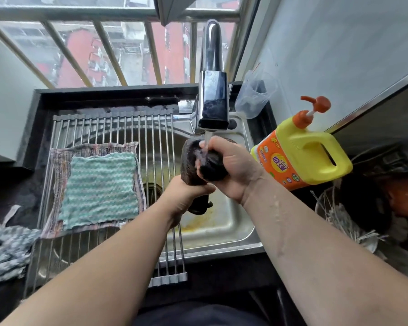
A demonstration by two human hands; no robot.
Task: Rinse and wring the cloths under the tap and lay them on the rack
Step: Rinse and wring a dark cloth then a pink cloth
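Dark brown cloth (192, 161), bunched under the running tap (213, 100) at twelve o'clock; left hand (186, 194) and right hand (231, 170) both curl their fingers around it. At nine o'clock, a green cloth (99, 187) lies on a striped cloth (57, 165) on the rack (92, 128).

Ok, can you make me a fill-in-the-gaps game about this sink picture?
1. Water from the tap runs onto a dark, bunched-up ____.
2. The green cloth lies on a striped cloth on the ____.
3. The soap bottle has a handle coloured ____.
Missing: cloth, rack, yellow.
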